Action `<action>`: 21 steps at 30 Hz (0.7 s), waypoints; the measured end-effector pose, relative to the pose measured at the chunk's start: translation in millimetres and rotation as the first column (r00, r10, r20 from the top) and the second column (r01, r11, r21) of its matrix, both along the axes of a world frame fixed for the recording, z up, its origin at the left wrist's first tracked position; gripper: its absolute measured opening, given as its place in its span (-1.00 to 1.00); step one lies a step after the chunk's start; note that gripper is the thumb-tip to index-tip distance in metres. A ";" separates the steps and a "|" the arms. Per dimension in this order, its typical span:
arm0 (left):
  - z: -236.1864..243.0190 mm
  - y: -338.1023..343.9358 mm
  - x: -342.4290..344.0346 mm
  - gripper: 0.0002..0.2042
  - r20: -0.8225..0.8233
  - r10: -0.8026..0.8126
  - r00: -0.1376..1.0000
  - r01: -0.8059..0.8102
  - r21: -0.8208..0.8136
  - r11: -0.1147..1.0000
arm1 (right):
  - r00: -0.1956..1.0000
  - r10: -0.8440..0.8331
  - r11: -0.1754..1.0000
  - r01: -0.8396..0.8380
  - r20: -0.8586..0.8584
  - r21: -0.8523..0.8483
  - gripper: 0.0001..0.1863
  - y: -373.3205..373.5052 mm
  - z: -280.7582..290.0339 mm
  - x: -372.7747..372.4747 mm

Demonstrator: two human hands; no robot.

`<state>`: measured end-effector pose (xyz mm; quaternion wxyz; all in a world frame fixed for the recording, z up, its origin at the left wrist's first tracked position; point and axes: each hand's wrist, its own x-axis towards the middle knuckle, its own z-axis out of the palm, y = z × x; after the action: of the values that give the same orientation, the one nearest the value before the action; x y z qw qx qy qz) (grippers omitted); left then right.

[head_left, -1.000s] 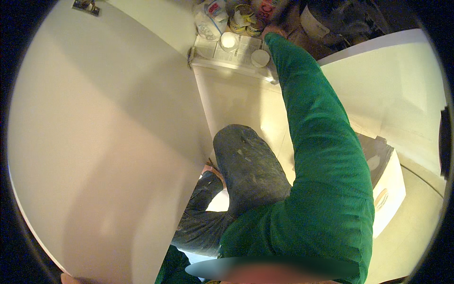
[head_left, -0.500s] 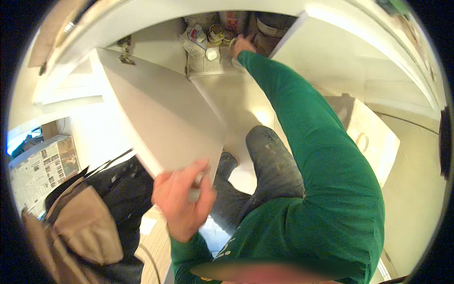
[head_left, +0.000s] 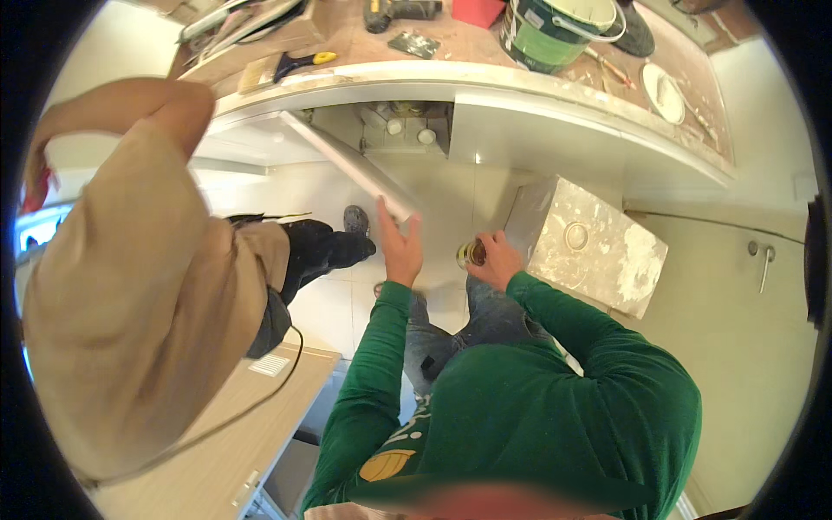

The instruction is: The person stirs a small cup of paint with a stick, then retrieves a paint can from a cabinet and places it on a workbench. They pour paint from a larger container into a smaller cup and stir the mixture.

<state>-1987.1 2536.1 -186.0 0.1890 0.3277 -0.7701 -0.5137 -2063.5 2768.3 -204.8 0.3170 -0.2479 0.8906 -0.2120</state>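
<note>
My left hand [head_left: 403,251] is at the near edge of the partly open white cabinet door [head_left: 347,166], with its fingers and thumb on either side of that edge. Between the fingers of my right hand [head_left: 499,262] is a small round jar [head_left: 471,253], dark brown with a yellowish band. I hold it above my knees, left of a paint-stained white box [head_left: 598,243]. Inside the cabinet [head_left: 403,143], round white-topped containers [head_left: 426,136] stand on a shelf.
Along the worktop lie a paintbrush [head_left: 299,64], a power drill [head_left: 400,12], a green bucket [head_left: 555,35] and a white-smeared lid [head_left: 664,94]. Another person in a tan shirt [head_left: 130,286] stands close on my left. A wooden board [head_left: 208,425] with a cable is at lower left.
My right hand has come out of the cabinet toward me with the small jar. The door has swung further closed with my left hand at its edge. The other person now stands taller.
</note>
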 end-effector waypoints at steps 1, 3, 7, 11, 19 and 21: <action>7.1 6.2 13.0 -0.27 -0.011 -0.104 0.995 0.104 0.056 0.993 | 0.997 0.069 0.998 -0.069 -0.015 -0.006 -0.17 9.1 19.1 2.3; 24.0 18.3 51.2 -0.27 0.023 -0.237 0.971 0.235 0.087 0.968 | 0.982 0.187 0.982 -0.188 -0.036 -0.016 -0.18 12.4 47.5 10.1; 60.3 36.3 151.8 -0.34 0.197 -0.260 0.945 0.251 0.065 0.966 | 0.891 0.445 0.896 -0.444 -0.087 0.031 -0.18 -28.6 82.4 39.3; 78.8 32.9 282.9 -0.48 0.260 -0.006 0.966 0.025 -0.069 0.997 | 0.650 0.738 0.652 -0.756 -0.182 -0.056 -0.21 -115.8 97.2 114.4; 116.1 25.9 499.8 -0.50 0.206 0.733 0.649 -0.739 -0.060 0.671 | 0.193 0.939 0.135 -0.968 -0.285 -0.210 -0.08 -308.5 121.1 345.3; 135.2 14.0 537.0 -0.51 0.160 0.808 0.567 -0.809 -0.076 0.583 | 0.183 0.927 0.110 -0.968 -0.327 -0.227 -0.07 -356.2 140.0 407.7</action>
<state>-1450.1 2550.2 -50.8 0.3324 0.6878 -0.5473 -0.3418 -1655.8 2412.1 -64.8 0.2761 -0.8251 0.4785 -0.1183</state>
